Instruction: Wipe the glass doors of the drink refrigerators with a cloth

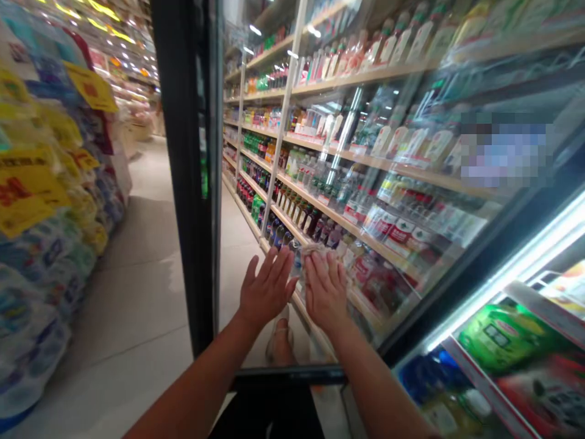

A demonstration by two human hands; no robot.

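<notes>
A glass door (249, 286) in a black frame stands in front of me. My left hand (267, 286) is open on it, palm toward the pane with the fingers stretched out and up. Beside it, to the right, my right hand (325, 289) holds a crumpled pale cloth (313, 249) against the glass, its fingers extended over it. Only the cloth's upper edge and sides show; the rest lies hidden under that hand.
Through or in the glass appear shelves of bottles (297, 207). Lit cooler shelves with a green package (498, 335) are at lower right. Stacked wrapped packs (41, 274) with yellow signs (27, 189) line the aisle's left side. The door's black edge (187, 183) rises left of my hands.
</notes>
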